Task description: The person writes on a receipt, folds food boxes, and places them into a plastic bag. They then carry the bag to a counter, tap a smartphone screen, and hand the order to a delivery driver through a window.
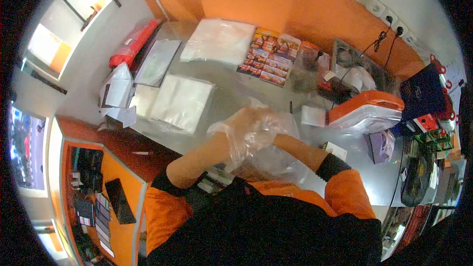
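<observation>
Reading the bench from left to right, with places taken from the hands. Far off to the left and back towards the body: a black slab (119, 201) on an orange cabinet. Ahead-left, well apart from the left hand: a red bundle (129, 44), with papers (156, 61) to its right. Nearer, just left of the left hand: a stack of clear plastic sheets (182, 102) flat on the grey table (236, 88); a second, paler stack (218, 41) lies farther ahead.

Centre: the left hand (243, 122) meets the right hand (268, 117) above the table, forearms converging. Crumpled clear film (240, 148) lies over the left hand and wrist, touching both hands as far as can be judged; the left is nearer its bulk. No firm long axis; the visible fall runs from the hands back towards the body. Fingers overlap and blur under the film: cannot tell whether either hand is spread or pinching.

Ahead of the right hand: a printed leaflet (270, 56). To its right: a small white box (313, 116), then an orange-topped case (367, 111); a purple pack (382, 147) sits beyond, nearer the body.
</observation>
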Tool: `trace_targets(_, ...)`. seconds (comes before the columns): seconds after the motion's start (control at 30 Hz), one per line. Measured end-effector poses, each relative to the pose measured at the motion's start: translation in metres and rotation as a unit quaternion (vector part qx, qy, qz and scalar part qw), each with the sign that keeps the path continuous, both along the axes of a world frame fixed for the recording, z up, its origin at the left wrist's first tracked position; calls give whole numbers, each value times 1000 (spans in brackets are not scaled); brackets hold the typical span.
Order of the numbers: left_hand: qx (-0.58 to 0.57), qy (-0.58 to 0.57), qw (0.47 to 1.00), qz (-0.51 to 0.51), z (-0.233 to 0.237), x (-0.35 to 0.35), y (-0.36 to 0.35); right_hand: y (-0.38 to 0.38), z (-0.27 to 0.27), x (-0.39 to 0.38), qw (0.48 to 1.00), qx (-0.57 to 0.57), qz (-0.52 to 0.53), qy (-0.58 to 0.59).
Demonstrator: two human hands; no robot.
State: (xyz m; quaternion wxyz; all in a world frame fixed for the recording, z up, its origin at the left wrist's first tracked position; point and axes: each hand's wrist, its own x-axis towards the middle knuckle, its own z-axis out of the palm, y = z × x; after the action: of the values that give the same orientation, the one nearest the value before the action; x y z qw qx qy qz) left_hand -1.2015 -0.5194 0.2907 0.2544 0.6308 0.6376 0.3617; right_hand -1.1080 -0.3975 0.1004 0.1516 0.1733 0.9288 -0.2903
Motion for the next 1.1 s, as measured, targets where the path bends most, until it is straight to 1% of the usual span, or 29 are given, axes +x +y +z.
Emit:
trace_targets(0.07, -4, -35, 999, 13, 5, 8, 0, 20, 5, 6, 999, -14, 39, 9)
trace_targets(0.17, 58, -57, 993, 81, -4, -9, 8, 35, 3, 7, 997, -6, 72, 20)
trace_targets(0.27, 47, -233, 971, 28, -23, -8, 7, 45, -23, -3, 996, 14, 84, 39)
trace_targets(0.37, 41, -183, 980, 69, -5, 9, 7, 47, -55, -14, 995, 26, 88, 45)
trace_targets(0.47, 149, -334, 918, 154, -12, 5, 8, 45, -65, -9, 993, 40, 104, 29)
trace_targets(0.5, 155, -219, 952, 144, -12, 0, 5, 44, -62, -6, 992, 46, 112, 22)
trace_targets(0.53, 161, -104, 973, 130, -11, -6, 1, 45, -59, 0, 991, 54, 123, 13)
trace_targets(0.57, 166, 13, 979, 114, -10, -8, -2, 45, -57, 6, 989, 61, 133, 2)
trace_targets(0.6, 169, 3, 978, 122, -10, -5, -2, 44, -49, 12, 986, 69, 148, -10)
trace_targets(0.73, 165, -51, 974, 149, -5, 8, -10, 24, 34, 36, 967, 100, 222, -78)
trace_targets(0.77, 160, -69, 973, 152, -5, 11, -12, 17, 50, 44, 966, 104, 211, -105)
trace_targets(0.83, 188, -2, 974, 126, -8, 18, -18, 4, 83, 59, 963, 114, 186, -159)
trace_targets(0.87, 201, 28, 973, 112, -12, 21, -22, 12, 102, 68, 963, 56, 261, -20)
trace_targets(0.9, 218, -14, 967, 134, -18, 26, -28, 26, 124, 80, 938, -3, 326, 118)
trace_targets(0.93, 233, -61, 958, 153, -26, 31, -33, 42, 161, 91, 953, -133, 242, 123)
trace_targets(0.97, 246, -109, 948, 172, -34, 35, -37, 56, 187, 104, 946, -257, 150, 128)
trace_targets(1.0, 202, -49, 965, 161, -32, 32, -40, 68, 191, 125, 961, -180, 30, 206)
trace_targets(1.03, 160, 16, 976, 150, -24, 26, -45, 79, 194, 147, 951, -94, -85, 282)
trace_targets(1.07, 118, 87, 979, 140, -18, 23, -46, 89, 183, 164, 966, -17, -137, 221)
trace_targets(1.1, 166, -19, 971, 172, -16, 32, -38, 99, 157, 179, 968, 58, -184, 159)
